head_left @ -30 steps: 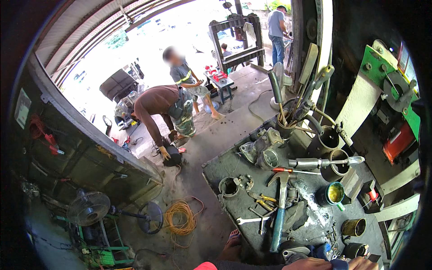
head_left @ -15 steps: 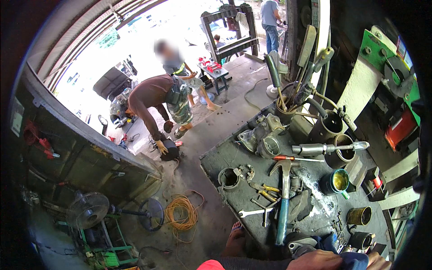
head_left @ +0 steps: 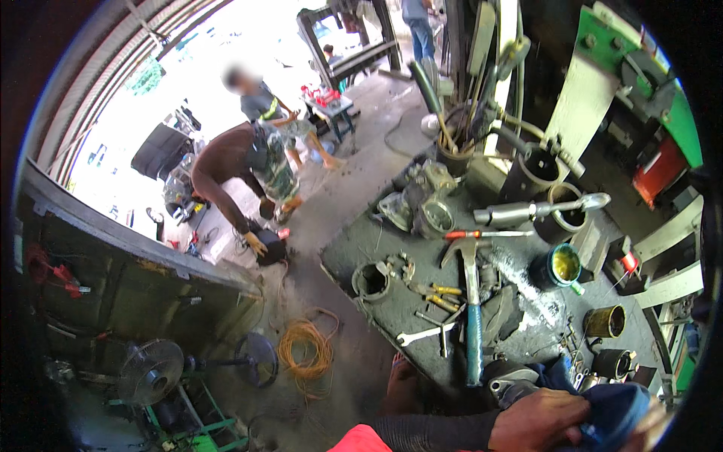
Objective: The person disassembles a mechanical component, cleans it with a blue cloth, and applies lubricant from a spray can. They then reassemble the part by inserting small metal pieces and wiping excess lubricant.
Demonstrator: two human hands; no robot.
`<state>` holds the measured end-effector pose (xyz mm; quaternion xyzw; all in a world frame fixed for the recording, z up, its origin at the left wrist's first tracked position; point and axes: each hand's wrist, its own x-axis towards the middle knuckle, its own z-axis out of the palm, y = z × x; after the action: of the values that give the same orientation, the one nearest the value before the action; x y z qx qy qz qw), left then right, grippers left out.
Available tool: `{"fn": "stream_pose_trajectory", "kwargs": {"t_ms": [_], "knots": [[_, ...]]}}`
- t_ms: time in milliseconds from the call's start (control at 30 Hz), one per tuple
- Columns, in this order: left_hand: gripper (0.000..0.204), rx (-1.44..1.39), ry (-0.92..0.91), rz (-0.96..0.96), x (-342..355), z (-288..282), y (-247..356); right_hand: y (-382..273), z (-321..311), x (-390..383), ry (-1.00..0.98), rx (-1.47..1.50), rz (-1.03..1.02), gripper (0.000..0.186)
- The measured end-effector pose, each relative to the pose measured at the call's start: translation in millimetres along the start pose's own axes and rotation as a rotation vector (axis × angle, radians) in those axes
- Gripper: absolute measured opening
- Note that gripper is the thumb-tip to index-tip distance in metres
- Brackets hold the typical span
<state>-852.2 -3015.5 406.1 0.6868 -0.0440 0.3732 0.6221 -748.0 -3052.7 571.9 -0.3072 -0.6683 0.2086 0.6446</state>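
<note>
My left hand (head_left: 538,419), in a dark sleeve, is closed with its fingers curled on a dark blue cloth (head_left: 619,407) at the bench's near edge. My right hand (head_left: 654,431) is at the cloth's right side, smeared by motion, so its fingers cannot be made out. Just beyond my left hand sits a grey metal part (head_left: 510,383). A hammer (head_left: 474,331) with a blue-green handle lies farther up the bench, beside an open-ended wrench (head_left: 423,334) and yellow-handled pliers (head_left: 444,297).
On the dark workbench (head_left: 350,260) stand a tin of yellowish stuff (head_left: 565,265), a metal housing (head_left: 425,200) and a can of tools (head_left: 456,160). Left on the floor are an orange cord coil (head_left: 306,348) and a fan (head_left: 151,371). A bending person (head_left: 226,162) works beyond.
The view has shifted, so the bench things sit farther left and higher. More of my left forearm shows, and the cloth has moved with my hands; my right hand is now blurred.
</note>
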Motion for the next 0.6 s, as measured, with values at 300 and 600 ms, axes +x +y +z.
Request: {"fn": "stream_pose_trajectory", "kwargs": {"t_ms": [300,600], "knots": [[0.023,-0.105,0.108,-0.027,1.6,4.6,25.2,-35.5,4.4,-14.7,0.086,-0.192,0.252,0.042],[0.030,0.462,-0.379,-0.045,37.6,9.5,57.6,-55.4,-71.9,-72.2,0.639,0.236,0.011,0.046]]}}
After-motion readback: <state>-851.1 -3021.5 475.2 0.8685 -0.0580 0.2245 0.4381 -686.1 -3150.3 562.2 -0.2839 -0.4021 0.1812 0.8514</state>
